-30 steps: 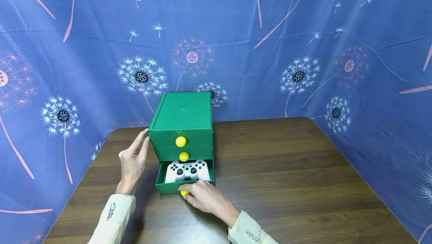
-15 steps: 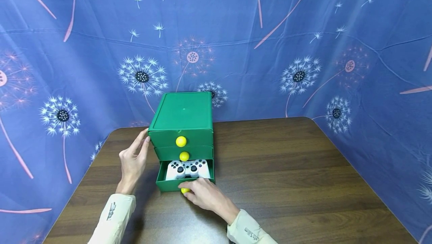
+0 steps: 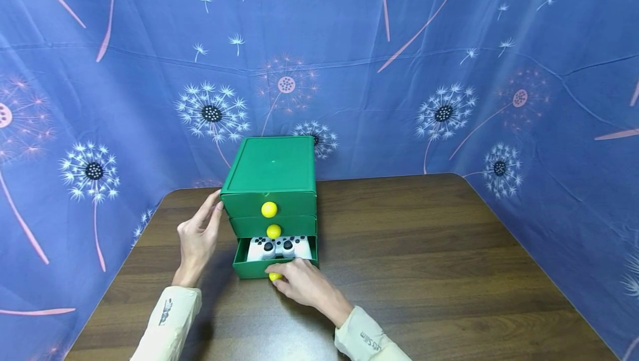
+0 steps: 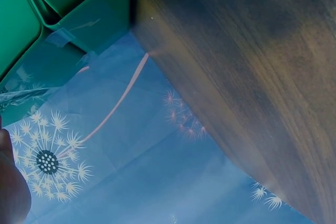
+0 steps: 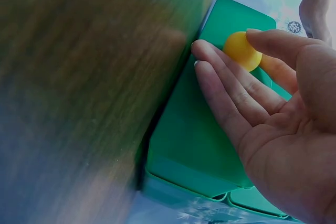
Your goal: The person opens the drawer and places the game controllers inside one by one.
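A green drawer cabinet (image 3: 272, 164) with three stacked drawers stands on the table. Its bottom drawer (image 3: 249, 270) is partly pulled out, and a white game controller (image 3: 255, 250) lies inside, its front portion hidden behind the drawer front and hand. My right hand (image 3: 305, 284) pinches the bottom drawer's yellow knob (image 5: 241, 52) between thumb and forefinger; the other fingers extend along the drawer front in the right wrist view. On the other side, my left hand (image 3: 196, 243) touches the cabinet's upper left front edge with fairly straight fingers. Only a bit of it (image 4: 13, 187) enters the left wrist view.
The upper two drawers are closed, each with a yellow knob (image 3: 269, 209) in front. A brown wood-grain table (image 3: 424, 261) extends to the right of the cabinet. Behind it hangs a blue cloth (image 3: 349, 100) printed with dandelions.
The bottom drawer has slid slightly inward with my right hand on its knob, covering more of the controller. My left hand keeps its place at the cabinet's edge.
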Tool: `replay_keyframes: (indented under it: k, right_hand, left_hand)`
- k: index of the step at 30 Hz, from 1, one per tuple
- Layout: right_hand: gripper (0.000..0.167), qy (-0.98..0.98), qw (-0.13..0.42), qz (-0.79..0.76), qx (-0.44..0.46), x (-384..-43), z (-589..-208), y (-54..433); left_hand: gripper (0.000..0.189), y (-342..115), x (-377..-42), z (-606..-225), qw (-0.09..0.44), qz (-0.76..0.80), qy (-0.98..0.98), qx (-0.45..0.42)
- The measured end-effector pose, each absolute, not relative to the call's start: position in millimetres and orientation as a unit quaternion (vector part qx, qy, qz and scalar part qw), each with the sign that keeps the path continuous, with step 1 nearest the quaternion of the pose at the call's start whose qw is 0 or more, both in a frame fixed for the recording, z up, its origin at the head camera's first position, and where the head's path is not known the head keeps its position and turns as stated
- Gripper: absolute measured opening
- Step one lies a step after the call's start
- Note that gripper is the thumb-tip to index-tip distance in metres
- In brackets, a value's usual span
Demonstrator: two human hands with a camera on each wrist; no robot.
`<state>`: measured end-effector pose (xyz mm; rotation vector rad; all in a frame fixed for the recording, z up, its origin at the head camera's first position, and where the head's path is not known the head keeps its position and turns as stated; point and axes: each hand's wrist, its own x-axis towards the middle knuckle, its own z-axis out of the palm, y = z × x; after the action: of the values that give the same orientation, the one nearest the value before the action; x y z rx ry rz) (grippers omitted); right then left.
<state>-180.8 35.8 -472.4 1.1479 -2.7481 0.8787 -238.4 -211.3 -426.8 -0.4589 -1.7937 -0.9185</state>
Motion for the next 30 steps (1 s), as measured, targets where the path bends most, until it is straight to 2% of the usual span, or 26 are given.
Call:
replay_keyframes:
  k: [12,30]
  right_hand:
    - [0.02,-0.885,0.03,0.279,0.371,-187,-474,35]
    - [0.023,-0.887,0.029,0.293,0.356,-198,-473,33]
  left_hand:
    - [0.042,-211,-238,-426,0.512,-0.376,-0.748,-0.192]
    - [0.044,-212,-238,-426,0.512,-0.373,-0.749,-0.193]
